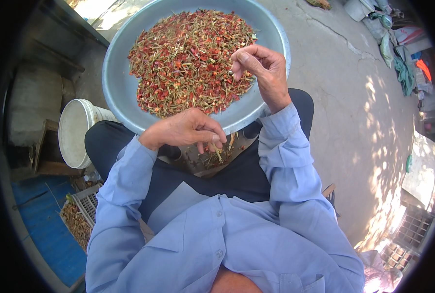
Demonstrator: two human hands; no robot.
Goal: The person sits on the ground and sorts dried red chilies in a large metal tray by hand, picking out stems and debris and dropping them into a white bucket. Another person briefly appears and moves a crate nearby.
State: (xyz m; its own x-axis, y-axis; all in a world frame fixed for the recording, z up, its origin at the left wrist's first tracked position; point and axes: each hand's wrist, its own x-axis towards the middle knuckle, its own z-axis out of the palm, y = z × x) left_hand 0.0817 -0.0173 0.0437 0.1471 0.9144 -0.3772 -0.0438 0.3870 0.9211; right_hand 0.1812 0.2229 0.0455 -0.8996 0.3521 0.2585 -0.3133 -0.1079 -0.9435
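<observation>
A wide grey-blue basin [120, 91] sits before my knees. Heaped in it are chopped dried stems mixed with red flakes [191, 62], which look like dried chili pieces. Over the basin's right side, my right hand [263, 69] has its thumb and forefinger pinched together. A small pale bit shows by its lower fingers, but whether they grip it is unclear. My left hand [188, 128] hangs over the near rim with its fingers curled down. Pale stem pieces [217, 153] stick out beneath its fingertips. Below, between my legs, lies more stem and red debris [212, 160] on the ground.
Left of my knee, a white plastic bucket [74, 133] lies tilted, its mouth facing left. Beyond my left elbow, a plastic crate [87, 205] holds dried stems [76, 223]. Assorted bags and cloths [404, 67] lie far right. Plastic grid crates [415, 225] sit at the lower right.
</observation>
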